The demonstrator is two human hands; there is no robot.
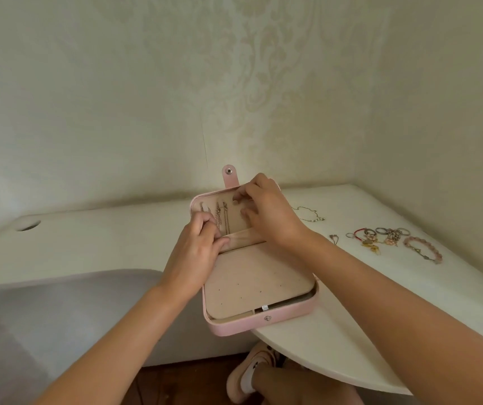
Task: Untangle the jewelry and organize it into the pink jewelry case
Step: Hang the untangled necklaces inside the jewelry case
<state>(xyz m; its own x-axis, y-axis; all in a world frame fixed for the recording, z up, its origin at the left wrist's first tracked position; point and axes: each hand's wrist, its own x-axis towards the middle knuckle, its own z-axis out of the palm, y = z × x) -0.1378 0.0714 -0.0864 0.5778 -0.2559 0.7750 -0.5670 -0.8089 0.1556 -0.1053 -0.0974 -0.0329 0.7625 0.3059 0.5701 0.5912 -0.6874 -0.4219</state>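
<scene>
Nearest, at 6 o'clock below the counter (117,244), a pink shoe (249,372) with a white sock shows, partly cut off by the counter's rounded edge. The pink jewelry case (225,328) lies open on the counter, its front rim jutting past that edge, with a perforated beige panel (258,276) covering the base. Above it, the left hand (199,247) is curled, its thumb and fingers pinching the left end of the beige pocket band (246,238) at the foot of the lid. The right hand (269,211) has bent fingertips pressed to the lid lining at 1 o'clock; whether they grasp anything is hard to tell. Several necklaces (221,219) hang in the lid's left half, their lower ends hidden by the left hand. The strap tab (230,176) stands at 12 o'clock. Out at 2 to 3 o'clock of the case lie a thin chain (310,213), a small pendant (333,238), a tangle of rings and charms (383,235) and a pink bead bracelet (424,248).
</scene>
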